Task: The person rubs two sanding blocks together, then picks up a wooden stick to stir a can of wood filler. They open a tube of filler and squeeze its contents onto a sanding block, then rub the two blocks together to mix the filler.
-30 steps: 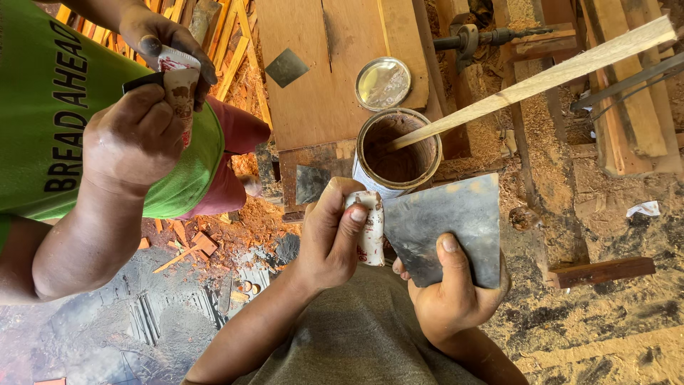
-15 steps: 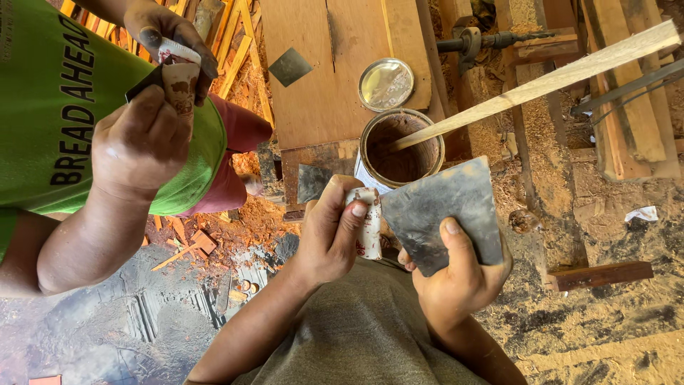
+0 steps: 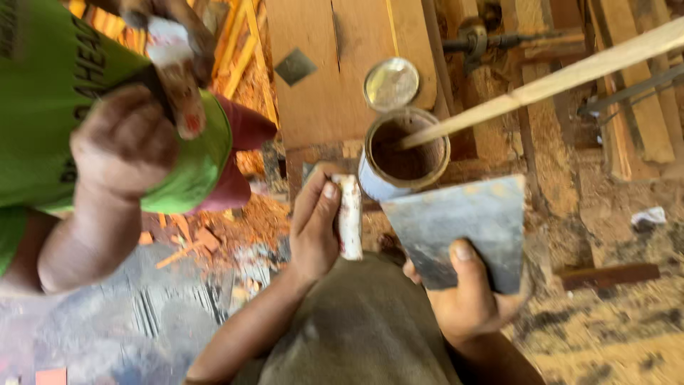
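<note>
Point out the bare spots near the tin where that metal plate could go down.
Free: the wooden board above the open tin, between the small metal square and the round lid. Also the dusty floor lower right, below the dark wood strip. Crowded: wood scraps left of the left hand, and the stick leaning rightward out of the tin.

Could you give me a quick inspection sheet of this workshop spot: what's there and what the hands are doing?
Surface: rough wooden planks, dusty.
Job's things: open can of brown paste with a wooden stick in it; round lid beside it.
Clutter: reddish wood chips on the floor.
Hands: left hand holds a whitish handle; right hand holds a flat metal blade.
Cables: nothing seen.
Surroundings: another person in a green shirt works close by.
</note>
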